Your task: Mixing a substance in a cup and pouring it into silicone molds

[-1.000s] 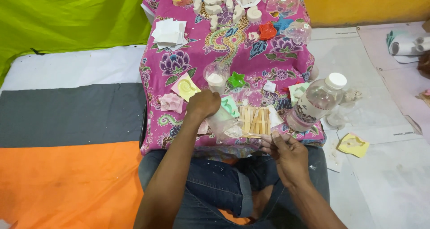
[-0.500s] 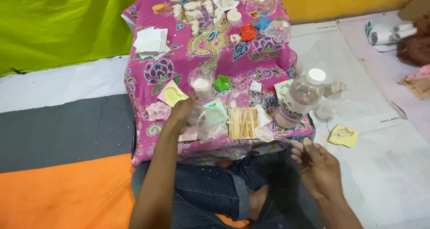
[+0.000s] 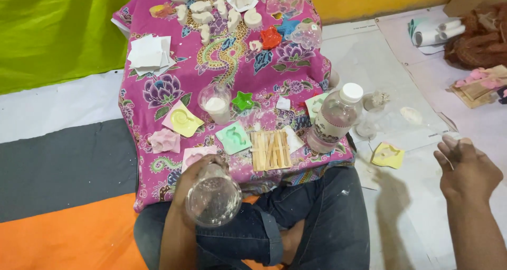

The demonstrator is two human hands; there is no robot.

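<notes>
Here, a pink floral cloth (image 3: 158, 96) is spread over the floor mats and fills the upper middle of the view. Crossed legs in dark jeans (image 3: 322, 222) are seen at six o'clock, just below its near edge.

At seven o'clock the left hand (image 3: 198, 183) is closed around a clear plastic cup (image 3: 214, 201), which is held above the left knee with its round mouth or base turned toward the camera; which end faces up cannot be told with certainty. At four o'clock the right hand (image 3: 467, 169) is held in the air over the white sheet on the floor, empty, with the fingers loosely spread.

A clear plastic bottle (image 3: 335, 119) with a white cap stands upright at the cloth's right edge, at about three o'clock from the cup of white powder (image 3: 216, 105). A row of flat wooden sticks (image 3: 270, 149) is laid side by side between the bottle and the held cup. A mint-green mould (image 3: 233, 138) lies just left of the sticks, a yellow mould (image 3: 182, 119) further left, and a small green star mould (image 3: 243, 100) just beside the powder cup. Another yellow mould (image 3: 388, 155) lies on the white sheet between bottle and right hand. White cast shapes (image 3: 211, 8) are gathered at twelve o'clock.
</notes>
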